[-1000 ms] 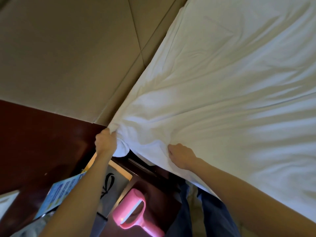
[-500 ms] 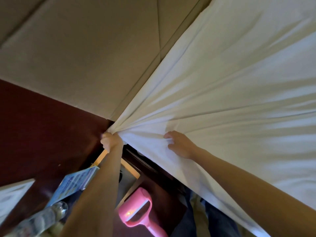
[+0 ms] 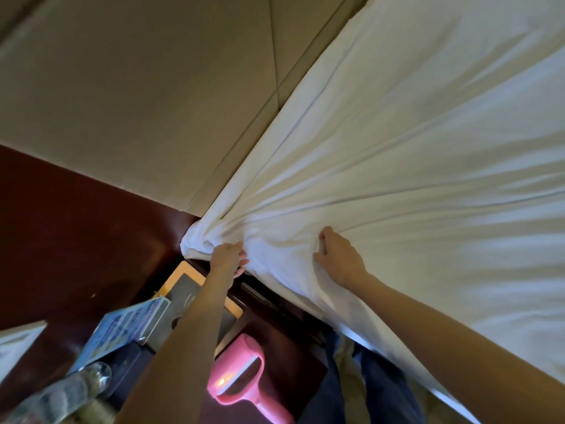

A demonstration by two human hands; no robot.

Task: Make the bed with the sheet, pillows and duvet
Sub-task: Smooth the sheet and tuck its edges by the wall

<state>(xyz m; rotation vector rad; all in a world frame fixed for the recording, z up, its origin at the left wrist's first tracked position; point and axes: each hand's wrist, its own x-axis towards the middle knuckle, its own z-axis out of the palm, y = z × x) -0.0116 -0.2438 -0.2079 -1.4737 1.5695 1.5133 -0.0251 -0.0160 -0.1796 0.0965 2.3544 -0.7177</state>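
**A:** What's the room like around the bed?

**B:** Take the bunched corner (image 3: 198, 240) of the white sheet (image 3: 397, 179) as the landmark. Up and left of it is a beige padded headboard (image 3: 137, 102) with seams. Directly left is a dark red-brown wood panel (image 3: 61, 224). Just below it is a nightstand (image 3: 171, 283) with a yellow-rimmed grey plate. Further below and left are a blue printed card (image 3: 128, 328) and a clear plastic bottle (image 3: 70, 390). A pink lint roller (image 3: 238, 381) lies well below the corner, and the person's blue trousers (image 3: 382, 393) are below and to the right.

**A:** And the hands?

**B:** The left hand (image 3: 227, 258) is right against the corner, on its lower right side. Its fingers are curled into the gathered cloth and grip it. The right hand (image 3: 339, 258) is near the corner, further right on the sheet. Its knuckles are up and its fingers are bent, digging into a fold, so it holds the sheet too. Both forearms are bare.

**A:** Which way does the sheet run?

**B:** It spreads from the corner across the bed, up and to the right. One long edge follows the headboard diagonally upward. The other edge drops away to the lower right, past the trousers. Taut creases fan out from the corner, and the strongest ones run rightward above the right hand.
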